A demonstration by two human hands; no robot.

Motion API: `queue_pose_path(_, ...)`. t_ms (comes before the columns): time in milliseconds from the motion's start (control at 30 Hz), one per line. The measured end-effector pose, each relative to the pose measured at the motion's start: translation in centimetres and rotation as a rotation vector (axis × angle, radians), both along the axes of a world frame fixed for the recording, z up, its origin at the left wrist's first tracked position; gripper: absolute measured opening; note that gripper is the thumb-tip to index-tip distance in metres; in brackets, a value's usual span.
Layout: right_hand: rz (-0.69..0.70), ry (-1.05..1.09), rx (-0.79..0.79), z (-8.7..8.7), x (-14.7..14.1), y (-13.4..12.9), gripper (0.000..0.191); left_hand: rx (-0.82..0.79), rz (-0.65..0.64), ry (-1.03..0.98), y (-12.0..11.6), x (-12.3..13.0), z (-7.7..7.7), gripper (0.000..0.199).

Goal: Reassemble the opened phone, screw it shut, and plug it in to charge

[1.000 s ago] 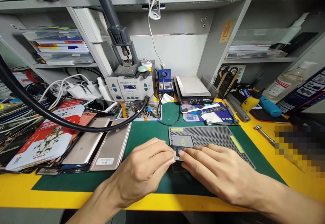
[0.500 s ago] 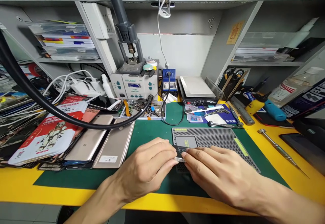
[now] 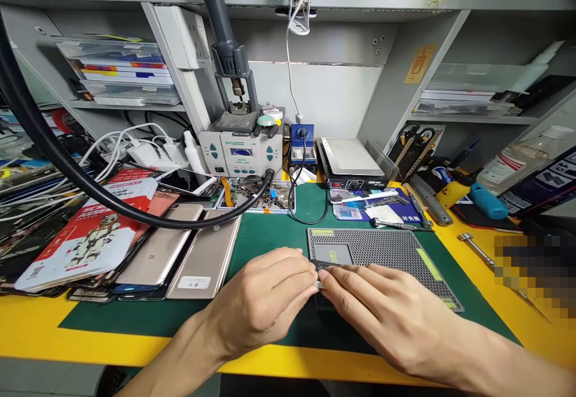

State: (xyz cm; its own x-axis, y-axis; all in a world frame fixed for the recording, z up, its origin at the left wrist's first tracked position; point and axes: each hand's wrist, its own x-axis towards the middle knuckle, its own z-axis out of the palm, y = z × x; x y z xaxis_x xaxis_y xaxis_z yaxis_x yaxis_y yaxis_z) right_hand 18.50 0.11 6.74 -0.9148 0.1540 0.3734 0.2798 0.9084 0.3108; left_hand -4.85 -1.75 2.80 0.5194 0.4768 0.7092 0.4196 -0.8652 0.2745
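Note:
My left hand [image 3: 274, 295] and my right hand [image 3: 382, 307] meet over the front of the mat. Between them they grip a flat dark piece with a silver edge [image 3: 320, 263]. Fingers cover most of it, so its exact kind cannot be made out. The left fingers are closed around its left end, and the right fingers press along its top and near edge. Just beyond lies a grey perforated pad [image 3: 382, 247] with a rectangular recess, partly covered by my right hand.
Gold phones [image 3: 202, 265] and a red-and-white packet [image 3: 94, 235] lie to the left. A black hose [image 3: 135, 214] arches to the hot-air station [image 3: 243, 151]. Behind the pad stands a hot plate [image 3: 353, 160]. A pen-like tool [image 3: 477, 250] and bottles [image 3: 508, 157] are at right.
My hands have drawn slightly closer together, so less of the dark piece shows. The whole view has shifted a little; the grip is kept.

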Motion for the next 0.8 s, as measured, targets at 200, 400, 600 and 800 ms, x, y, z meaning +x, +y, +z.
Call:
queue_pose_path(200, 0.003, -0.006, -0.016, -0.1, 0.0, 0.3, 0.046, 0.013, 0.068, 0.024, 0.1, -0.3, -0.3, 0.016)
queue_pose_path(400, 0.041, 0.037, -0.007, -0.3, -0.7, 0.5, 0.032, -0.004, 0.025, 0.023, 0.3, -0.3, -0.3, 0.015)
queue_pose_path(600, 0.046, 0.070, -0.003, -0.2, -1.1, 0.4, 0.034, 0.004, 0.023, 0.021, 0.3, -0.4, -0.2, 0.016)
queue_pose_path(800, 0.014, 0.061, -0.091, -0.9, -1.2, 0.5, 0.026, 0.001, 0.027, 0.034, 0.2, -0.4, -0.1, 0.015)
